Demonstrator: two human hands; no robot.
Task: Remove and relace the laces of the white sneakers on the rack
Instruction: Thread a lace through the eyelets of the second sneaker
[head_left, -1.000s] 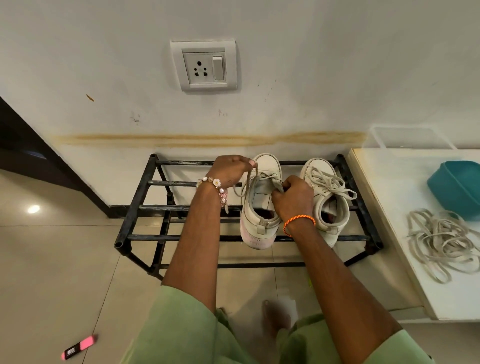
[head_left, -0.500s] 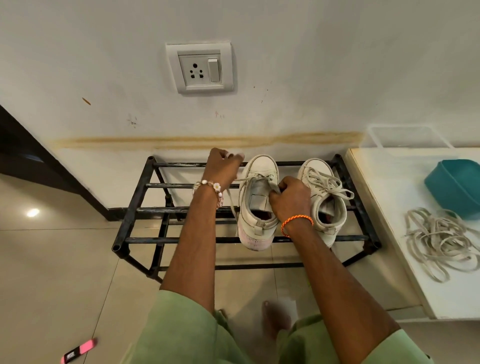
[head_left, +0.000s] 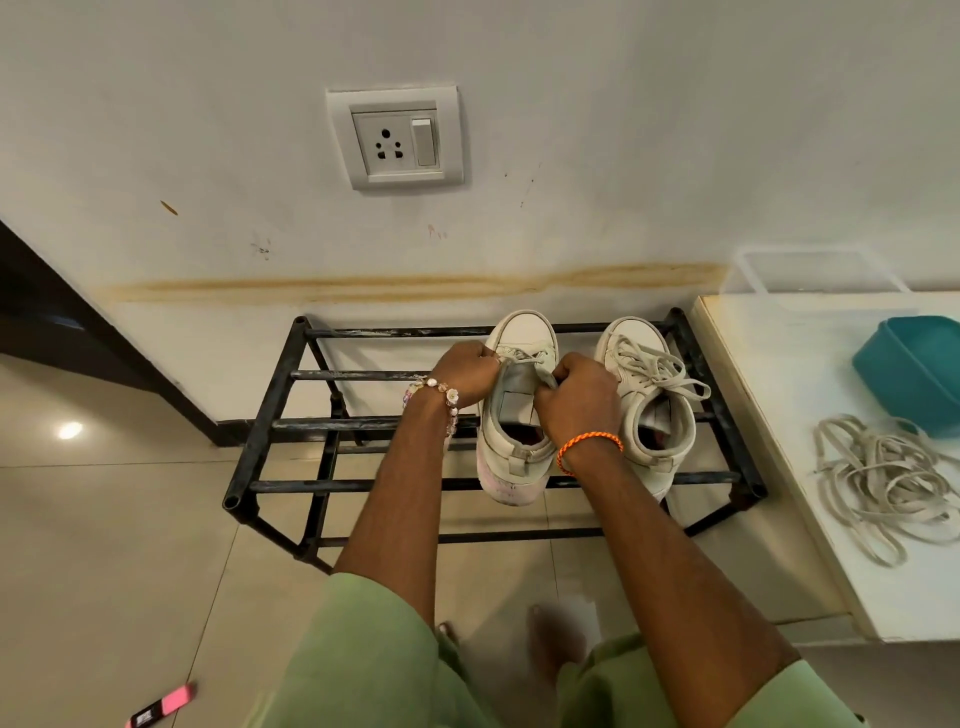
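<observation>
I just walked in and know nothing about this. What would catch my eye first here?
Most likely the two hands: the left hand and right hand both pinch the lace near the toe of the left white sneaker, which sits on the black metal rack against the wall. Its partner, the right sneaker, stands beside it fully laced. On the white table to the right lies a loose tangle of laces.

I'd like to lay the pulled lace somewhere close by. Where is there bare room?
The left half of the rack is free bars, from its left end to the left hand. The white table is bare between its near edge and the lace pile. Crowded: the rack's right half, with both sneakers and the right hand.
</observation>
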